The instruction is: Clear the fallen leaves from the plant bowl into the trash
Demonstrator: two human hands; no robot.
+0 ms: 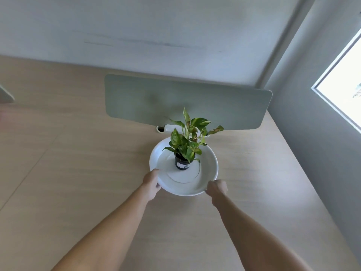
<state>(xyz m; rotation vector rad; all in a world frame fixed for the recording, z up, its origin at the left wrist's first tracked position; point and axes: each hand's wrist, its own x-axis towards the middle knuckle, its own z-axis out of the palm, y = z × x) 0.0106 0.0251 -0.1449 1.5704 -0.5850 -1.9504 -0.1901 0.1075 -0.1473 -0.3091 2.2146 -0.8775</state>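
Note:
A wide white bowl (pixel 209 161) rests on the light wooden desk (pixel 78 173), a little right of centre. Inside it stands a small black pot (pixel 182 164) holding a green, yellow-flecked plant (pixel 188 137) with a few browned leaves. My left hand (pixel 151 183) grips the bowl's near-left rim. At the near-right rim, my right hand (pixel 216 189) is closed on the edge. The bowl's visible floor looks bare; I see no loose leaves in it. No trash bin is in view.
A grey-green divider panel (pixel 185 102) stands upright behind the bowl at the desk's back edge. A white cable grommet (pixel 163 129) sits at its foot. The wall and a bright window (pixel 343 90) close off the right side.

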